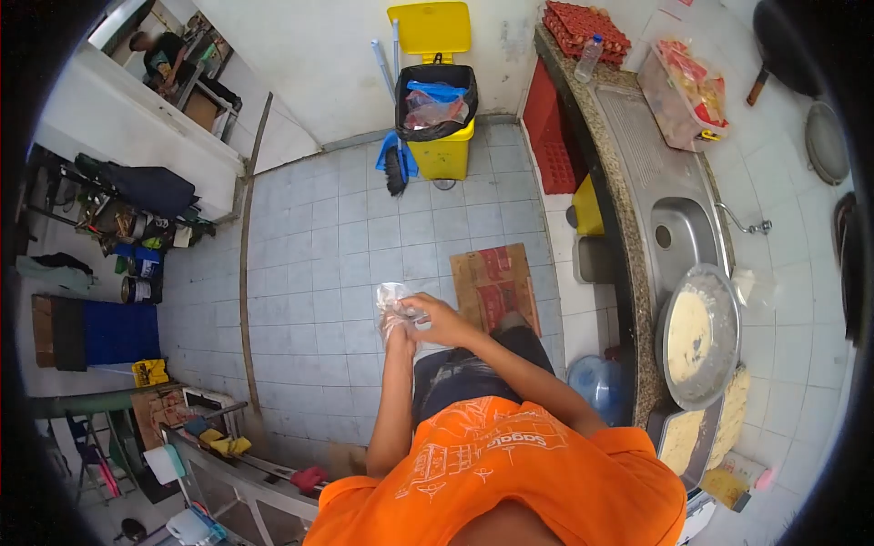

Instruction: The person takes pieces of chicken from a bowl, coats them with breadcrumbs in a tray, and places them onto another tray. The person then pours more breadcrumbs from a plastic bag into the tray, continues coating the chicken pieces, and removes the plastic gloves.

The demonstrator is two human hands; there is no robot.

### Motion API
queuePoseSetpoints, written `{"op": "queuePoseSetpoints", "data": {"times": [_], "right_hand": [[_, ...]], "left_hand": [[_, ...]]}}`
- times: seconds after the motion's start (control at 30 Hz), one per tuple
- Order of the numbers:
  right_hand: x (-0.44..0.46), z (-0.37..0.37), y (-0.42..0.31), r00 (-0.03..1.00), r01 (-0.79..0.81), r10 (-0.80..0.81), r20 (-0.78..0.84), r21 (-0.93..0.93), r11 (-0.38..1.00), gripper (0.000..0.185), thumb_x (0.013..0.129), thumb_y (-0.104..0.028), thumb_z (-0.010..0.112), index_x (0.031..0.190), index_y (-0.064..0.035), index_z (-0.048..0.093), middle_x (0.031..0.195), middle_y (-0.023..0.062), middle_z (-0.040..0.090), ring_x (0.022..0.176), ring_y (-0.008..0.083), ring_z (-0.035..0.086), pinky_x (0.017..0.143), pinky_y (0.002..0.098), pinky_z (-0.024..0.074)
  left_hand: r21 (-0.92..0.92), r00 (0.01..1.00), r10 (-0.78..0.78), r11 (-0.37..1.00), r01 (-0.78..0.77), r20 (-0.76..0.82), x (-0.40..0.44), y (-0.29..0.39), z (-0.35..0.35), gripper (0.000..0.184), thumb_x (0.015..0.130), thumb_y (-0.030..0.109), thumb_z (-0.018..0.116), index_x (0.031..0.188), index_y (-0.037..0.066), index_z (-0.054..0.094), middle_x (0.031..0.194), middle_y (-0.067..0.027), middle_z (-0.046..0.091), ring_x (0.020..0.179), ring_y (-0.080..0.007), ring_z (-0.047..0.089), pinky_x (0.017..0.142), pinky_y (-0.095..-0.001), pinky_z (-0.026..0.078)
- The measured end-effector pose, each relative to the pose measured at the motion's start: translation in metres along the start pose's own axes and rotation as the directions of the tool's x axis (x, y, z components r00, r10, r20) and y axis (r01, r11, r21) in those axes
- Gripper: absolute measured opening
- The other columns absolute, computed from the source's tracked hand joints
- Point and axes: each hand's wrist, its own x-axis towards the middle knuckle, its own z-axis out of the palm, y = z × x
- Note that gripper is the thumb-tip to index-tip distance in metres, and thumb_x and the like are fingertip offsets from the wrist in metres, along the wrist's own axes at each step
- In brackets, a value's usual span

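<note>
A thin clear plastic glove (393, 293) covers the fingers of my left hand (397, 329), held out in front of my body above the floor. My right hand (435, 318) reaches across from the right with bent fingers, gripping the loose plastic near the left wrist. Crumpled film also shows between the two hands. How the left fingers lie inside the plastic is hard to make out.
To the right, a large metal bowl of pale batter (689, 337) stands on the counter beside the sink (683, 227). Filled trays (681, 444) lie nearer. A yellow bin (439, 155) and flattened cardboard (496, 287) are ahead. Another person (164, 59) sits beyond the doorway.
</note>
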Motion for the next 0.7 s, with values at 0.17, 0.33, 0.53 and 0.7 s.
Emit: {"op": "queuePoseSetpoints", "data": {"times": [0.17,0.33,0.53,0.7], "right_hand": [[0.076,-0.032,0.021,0.974,0.05,-0.116,-0.194,-0.315,0.948,0.028,0.065,-0.008,0.068,0.093,-0.003,0.063,0.084,0.016,0.063,0.076,0.0267,0.064,0.067,0.0341,0.0495],[0.172,-0.112,0.082,0.944,-0.132,0.035,-0.328,-0.279,0.951,0.015,0.067,-0.008,0.066,0.082,-0.0039,0.066,0.067,0.0152,0.063,0.057,0.0273,0.061,0.054,0.0355,0.0491],[0.299,-0.253,0.056,0.896,-0.335,0.279,-0.345,-0.113,0.935,0.018,0.063,-0.007,0.069,0.08,-0.0046,0.064,0.061,0.01,0.062,0.056,0.0161,0.061,0.05,0.0316,0.0474],[0.373,-0.251,0.03,0.917,-0.308,0.271,-0.293,-0.086,0.948,0.046,0.064,-0.015,0.071,0.1,-0.0103,0.041,0.074,0.0146,0.062,0.065,0.0282,0.064,0.056,0.0398,0.0485]], "left_hand": [[-0.087,0.987,-0.077,0.992,0.09,0.144,0.045,0.015,0.034,0.026,0.092,0.013,0.048,0.116,0.002,0.048,0.106,-0.0074,0.056,0.098,-0.0176,0.055,0.084,-0.0302,0.048],[0.056,0.922,-0.11,0.994,0.096,0.37,0.055,0.07,0.094,0.037,0.087,0.004,0.055,0.122,-0.002,0.045,0.114,-0.0085,0.054,0.105,-0.0182,0.052,0.094,-0.0309,0.042],[0.42,0.887,0.422,0.782,-0.461,0.189,0.108,0.178,0.151,0.064,0.078,0.005,0.066,0.132,0.009,0.032,0.135,-0.0076,0.033,0.12,-0.0216,0.039,0.095,-0.0341,0.039],[0.694,0.654,0.485,0.124,-0.709,0.581,0.193,0.209,0.24,0.077,0.074,0.015,0.073,0.135,0.009,0.026,0.142,-0.0125,0.024,0.128,-0.0277,0.031,0.101,-0.0402,0.033]]}}
